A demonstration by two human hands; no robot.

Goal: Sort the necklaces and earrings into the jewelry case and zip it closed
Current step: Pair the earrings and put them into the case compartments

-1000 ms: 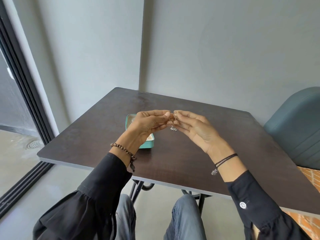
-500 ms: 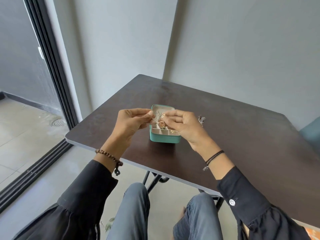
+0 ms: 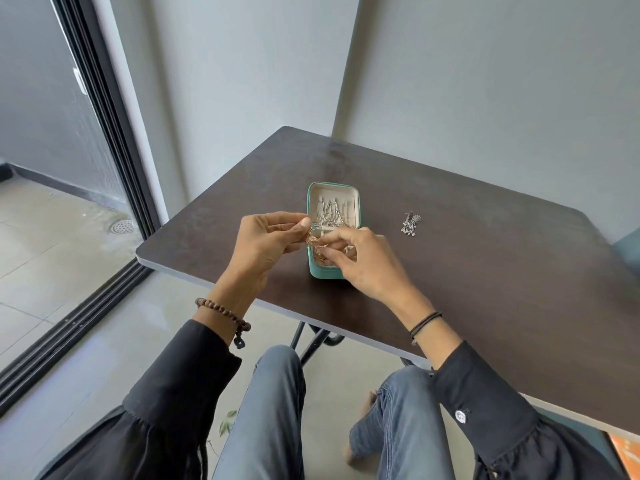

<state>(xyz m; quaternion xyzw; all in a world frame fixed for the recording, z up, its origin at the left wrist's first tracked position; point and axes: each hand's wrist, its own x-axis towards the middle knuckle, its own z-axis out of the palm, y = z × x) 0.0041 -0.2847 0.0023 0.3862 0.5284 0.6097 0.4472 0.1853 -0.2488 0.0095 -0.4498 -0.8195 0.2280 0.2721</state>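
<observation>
Lowers gold earring point(image 3: 311, 240) from mid-air to over jewelry case point(image 3: 323, 273). Pinches it in left hand point(image 3: 266, 240), seemingly another in right hand point(image 3: 367, 265). Leaves silver earrings point(image 3: 410, 224) right of case.

Our teal case point(image 3: 332, 273) lies open, silver chains point(image 3: 330, 210) in the lid, gold earring point(image 3: 311, 240) over its left edge, silver earrings point(image 3: 410, 224) off right.

Jewelry case point(image 3: 330, 273): teal shell, matt, leather-like; cream lining point(image 3: 350, 199), soft cloth look
Chains point(image 3: 330, 211): thin silvery metal
Gold-toned earring point(image 3: 311, 240): bright metal, textured dome
Silver earrings point(image 3: 411, 225): dull, beaded metal
Table point(image 3: 485, 271): dark wood-grain top, low sheen
Bracelet point(image 3: 221, 310): brown wooden-looking beads
Sleeve point(image 3: 173, 393): black matt cloth
</observation>
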